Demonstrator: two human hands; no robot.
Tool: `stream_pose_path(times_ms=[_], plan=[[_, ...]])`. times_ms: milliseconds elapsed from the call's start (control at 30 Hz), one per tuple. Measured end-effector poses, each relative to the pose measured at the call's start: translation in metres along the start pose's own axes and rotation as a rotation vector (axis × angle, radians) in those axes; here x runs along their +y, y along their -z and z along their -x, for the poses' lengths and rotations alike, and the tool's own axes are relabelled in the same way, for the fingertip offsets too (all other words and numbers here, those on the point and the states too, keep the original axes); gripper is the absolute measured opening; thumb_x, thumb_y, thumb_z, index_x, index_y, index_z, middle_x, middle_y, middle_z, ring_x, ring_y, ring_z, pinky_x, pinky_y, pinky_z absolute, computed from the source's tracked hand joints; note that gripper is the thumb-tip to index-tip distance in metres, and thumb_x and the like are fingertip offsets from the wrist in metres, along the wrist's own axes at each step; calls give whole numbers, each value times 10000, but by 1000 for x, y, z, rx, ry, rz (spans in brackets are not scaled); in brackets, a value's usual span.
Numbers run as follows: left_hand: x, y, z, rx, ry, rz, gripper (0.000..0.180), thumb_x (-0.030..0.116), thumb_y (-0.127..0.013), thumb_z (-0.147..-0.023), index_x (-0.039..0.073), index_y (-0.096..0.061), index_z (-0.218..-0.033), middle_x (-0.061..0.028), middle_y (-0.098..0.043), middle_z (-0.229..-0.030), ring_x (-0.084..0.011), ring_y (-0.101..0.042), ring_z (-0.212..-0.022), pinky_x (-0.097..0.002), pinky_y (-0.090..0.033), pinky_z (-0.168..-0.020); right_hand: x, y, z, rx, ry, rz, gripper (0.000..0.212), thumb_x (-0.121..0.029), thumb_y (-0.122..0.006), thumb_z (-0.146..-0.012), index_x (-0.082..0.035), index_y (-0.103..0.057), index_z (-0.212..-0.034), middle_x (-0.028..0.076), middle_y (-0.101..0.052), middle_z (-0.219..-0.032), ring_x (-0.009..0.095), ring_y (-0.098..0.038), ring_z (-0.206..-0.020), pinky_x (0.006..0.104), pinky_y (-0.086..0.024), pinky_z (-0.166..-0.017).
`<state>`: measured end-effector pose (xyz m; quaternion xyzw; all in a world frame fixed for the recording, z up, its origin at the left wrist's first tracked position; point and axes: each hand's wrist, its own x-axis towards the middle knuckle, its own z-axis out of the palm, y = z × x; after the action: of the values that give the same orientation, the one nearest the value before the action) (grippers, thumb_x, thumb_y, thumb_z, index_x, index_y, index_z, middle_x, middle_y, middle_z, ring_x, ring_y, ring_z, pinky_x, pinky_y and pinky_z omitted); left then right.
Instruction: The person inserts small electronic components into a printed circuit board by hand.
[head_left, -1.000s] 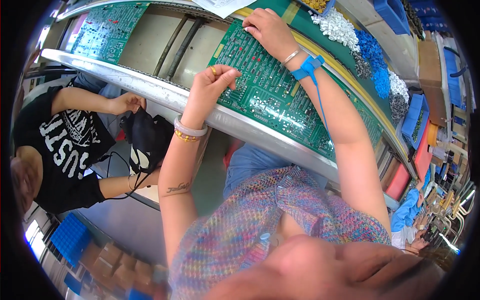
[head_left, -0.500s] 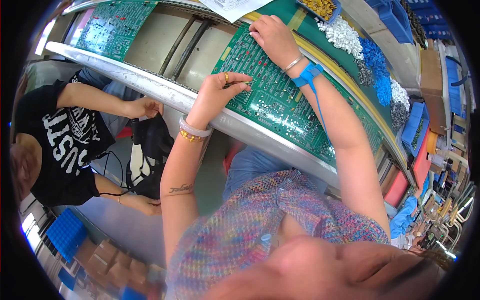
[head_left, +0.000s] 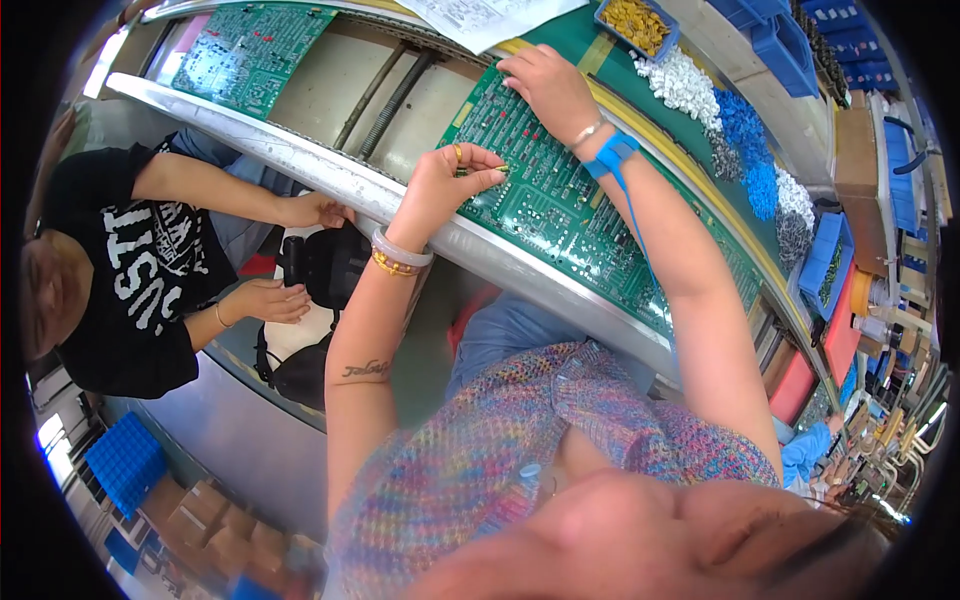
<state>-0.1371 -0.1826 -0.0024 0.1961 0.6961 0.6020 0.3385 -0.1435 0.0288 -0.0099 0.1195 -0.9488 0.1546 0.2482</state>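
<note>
A large green circuit board (head_left: 560, 225), crowded with small parts, lies in the metal-railed conveyor in front of me. Over its left part, my left hand (head_left: 450, 185) pinches a tiny greenish-yellow electronic component (head_left: 503, 170) between thumb and forefinger, just above the board's surface. My right hand (head_left: 557, 95) rests at the board's far edge with fingers bent down and close together. Anything between those fingertips is hidden. A blue wrist strap (head_left: 612, 153) with a cord circles my right wrist, and the cord runs down over the board.
Another circuit board (head_left: 245, 55) sits farther left on the conveyor. Beyond the yellow rail lie a paper sheet (head_left: 480, 15), a blue bin of yellow parts (head_left: 640, 25), and piles of white parts (head_left: 680, 90) and blue parts (head_left: 745, 130). A co-worker (head_left: 130, 260) holds a black bag at left.
My left hand keeps its pinch over the board, and the component now shows at its fingertips. My right hand shifts slightly at the far edge. The co-worker's hands and the bag have moved.
</note>
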Motion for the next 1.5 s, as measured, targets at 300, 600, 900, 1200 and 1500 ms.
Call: stream_pose_path(times_ms=[300, 600, 900, 1200, 1500], plan=[[7, 11, 19, -63, 15, 639, 103, 109, -655, -845, 55, -628, -929, 38, -610, -779, 15, -377, -529, -149, -260, -448, -93, 71, 16, -103, -190, -676, 102, -136, -643, -786, -54, -630, -845, 77, -616, -796, 262, -575, -745, 352, -461, -661], [25, 167, -8, 810, -109, -932, 418, 381, -493, -914, 33, -607, -1117, -153, -659, -898, -323, -631, -862, -398, -481, -795, -102, 94, 35, -140, -251, -653, 102, -35, -607, -770, -51, -609, -870, 87, -594, -788, 230, -573, -735, 320, -465, -663], [8, 172, -18, 710, -3, -1623, 380, 383, -552, -864, 19, -626, -786, -142, -636, -737, -290, -638, -712, -400, -512, -624, -110, 101, 75, -203, -256, -673, 114, 15, -598, -754, -25, -604, -860, 91, -596, -813, 227, -573, -740, 304, -466, -662], [13, 67, 27, 560, -81, -1381, 402, 437, -556, -846, 55, -627, -743, -105, -613, -635, -262, -631, -658, -377, -507, -536, -123, 107, 78, -263, -318, -750, 95, 9, -602, -785, -19, -608, -876, 87, -610, -821, 194, -589, -727, 275, -478, -643], [5, 43, 37, 542, -199, -1269, 346, 389, -588, -834, 64, -620, -720, -101, -603, -619, -238, -617, -632, -352, -486, -525, -127, 101, 82, -283, -355, -715, 127, 13, -639, -757, -20, -646, -880, 91, -629, -817, 183, -600, -720, 269, -486, -653]])
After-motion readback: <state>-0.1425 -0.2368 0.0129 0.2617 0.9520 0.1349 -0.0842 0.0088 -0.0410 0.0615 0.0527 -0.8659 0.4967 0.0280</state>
